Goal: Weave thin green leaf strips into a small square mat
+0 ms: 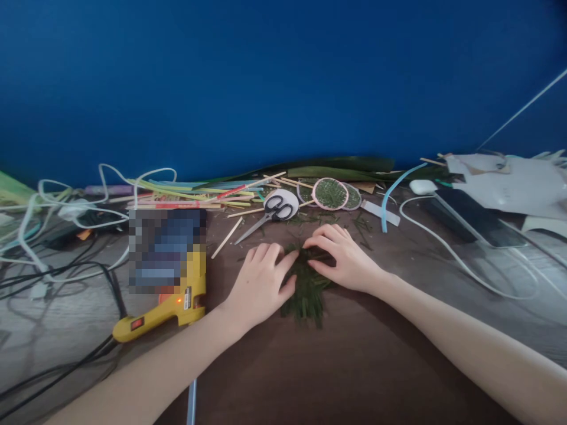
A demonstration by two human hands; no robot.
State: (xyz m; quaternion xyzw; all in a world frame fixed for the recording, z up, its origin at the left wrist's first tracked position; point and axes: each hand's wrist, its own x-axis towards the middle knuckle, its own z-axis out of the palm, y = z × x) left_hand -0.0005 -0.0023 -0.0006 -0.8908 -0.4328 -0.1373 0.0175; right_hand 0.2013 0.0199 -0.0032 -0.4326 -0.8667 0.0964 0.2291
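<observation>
A small pile of thin dark green leaf strips (308, 289) lies on the brown table (336, 366) in the middle. My left hand (261, 283) rests at the pile's left side, fingers curled with their tips pressed onto the strips. My right hand (343, 257) covers the pile's upper right part, fingers bent and pinching down on the strips. The two hands nearly touch above the pile. The top of the pile is hidden under my fingers.
A yellow glue gun (170, 310) with a lit lamp lies left of my left hand. Scissors (270, 212) sit on a white disc behind. Round green-covered discs (330, 193), coloured sticks (195, 195), white cables (447, 248) and black cables (57, 277) surround the area.
</observation>
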